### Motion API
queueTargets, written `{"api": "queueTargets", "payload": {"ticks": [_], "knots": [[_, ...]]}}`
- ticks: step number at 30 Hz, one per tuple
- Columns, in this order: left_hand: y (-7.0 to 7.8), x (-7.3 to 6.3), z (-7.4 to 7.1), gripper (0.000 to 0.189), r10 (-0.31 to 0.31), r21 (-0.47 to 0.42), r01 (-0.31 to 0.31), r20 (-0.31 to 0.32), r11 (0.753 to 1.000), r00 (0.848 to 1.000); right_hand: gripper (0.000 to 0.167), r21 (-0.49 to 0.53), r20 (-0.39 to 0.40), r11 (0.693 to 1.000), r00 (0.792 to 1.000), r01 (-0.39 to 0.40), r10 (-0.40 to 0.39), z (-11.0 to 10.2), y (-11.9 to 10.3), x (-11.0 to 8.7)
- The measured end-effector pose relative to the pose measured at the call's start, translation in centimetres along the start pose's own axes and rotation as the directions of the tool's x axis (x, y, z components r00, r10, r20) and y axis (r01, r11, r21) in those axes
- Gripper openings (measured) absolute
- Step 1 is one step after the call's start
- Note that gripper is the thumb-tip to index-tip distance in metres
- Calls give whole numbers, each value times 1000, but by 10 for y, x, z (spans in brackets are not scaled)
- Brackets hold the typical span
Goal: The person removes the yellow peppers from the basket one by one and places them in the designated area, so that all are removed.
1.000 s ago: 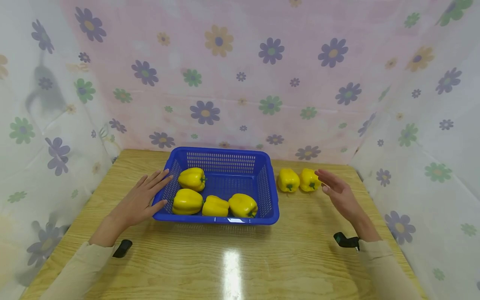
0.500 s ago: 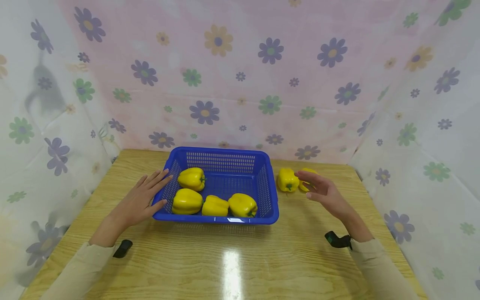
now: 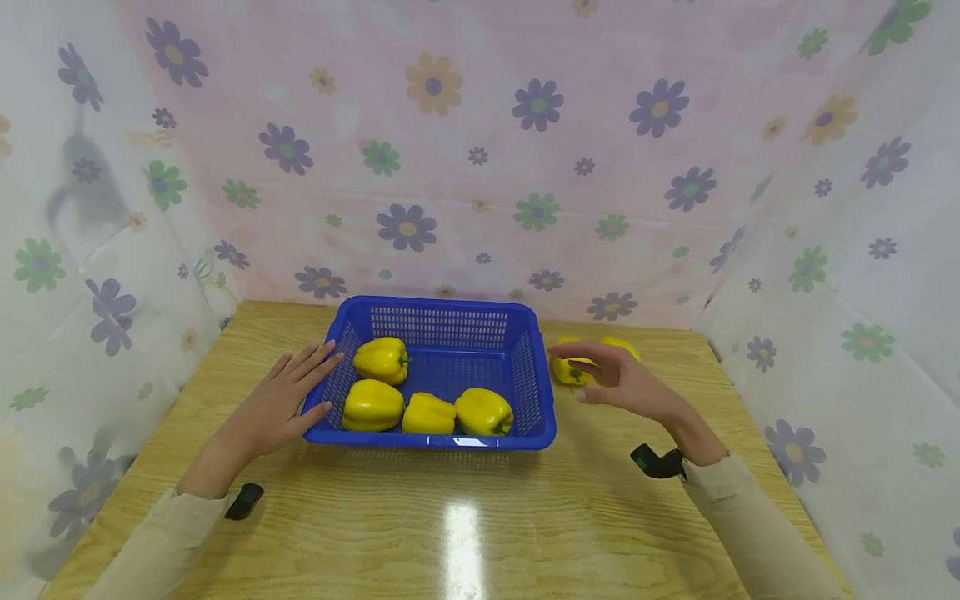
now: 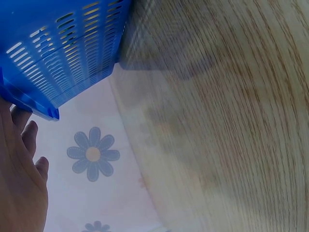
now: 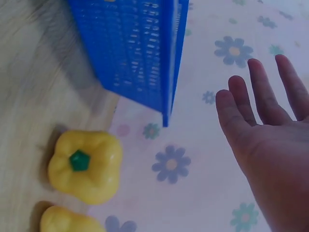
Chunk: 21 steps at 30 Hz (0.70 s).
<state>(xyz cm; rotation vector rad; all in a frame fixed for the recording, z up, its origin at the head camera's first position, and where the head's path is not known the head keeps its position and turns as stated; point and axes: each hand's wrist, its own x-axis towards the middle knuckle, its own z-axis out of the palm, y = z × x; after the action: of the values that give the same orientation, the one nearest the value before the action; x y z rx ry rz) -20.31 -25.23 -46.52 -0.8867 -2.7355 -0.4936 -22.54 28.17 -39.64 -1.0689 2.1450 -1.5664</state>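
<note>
A blue plastic basket (image 3: 442, 442) stands on the wooden table with several yellow bell peppers inside, one of them a bell pepper (image 3: 483, 412) at the front right. My left hand (image 3: 273, 400) rests with spread fingers on the basket's left rim, also seen in the left wrist view. Right of the basket, my right hand (image 3: 626, 383) hovers, fingers extended and holding nothing. Beneath and behind it in the head view are two more peppers, a nearer-basket pepper (image 5: 86, 165) with a green stem and a second pepper (image 5: 67, 221), each partly hidden by the hand in the head view.
The wooden table (image 3: 375, 525) runs up to a flowered pink cloth (image 3: 480, 179) at the back. White flowered cloth also hangs at both sides. A dark wrist device (image 3: 656, 461) sits at the right wrist, and another device (image 3: 244, 502) at the left.
My right hand has moved left, from beside the outer pepper to over the pepper closest to the basket. The left hand stays on the rim, and the peppers in the basket have not moved.
</note>
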Motion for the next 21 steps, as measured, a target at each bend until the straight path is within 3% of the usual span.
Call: {"api": "queueTargets", "payload": {"ticks": [10,17,21], "knots": [[-2,-1,1,67,10,5,-10,-14,1000,1000,55,-185,64,982,997,-39,52,14,-19,49],[-2,-1,3,67,11,-4,-12,-12,1000,1000,56,-201,123,976,987,-82,108,21,-31,86],[-3,-2,2,68,14,-4,-14,-17,1000,1000,56,-202,187,977,977,-67,105,24,-28,109]]}}
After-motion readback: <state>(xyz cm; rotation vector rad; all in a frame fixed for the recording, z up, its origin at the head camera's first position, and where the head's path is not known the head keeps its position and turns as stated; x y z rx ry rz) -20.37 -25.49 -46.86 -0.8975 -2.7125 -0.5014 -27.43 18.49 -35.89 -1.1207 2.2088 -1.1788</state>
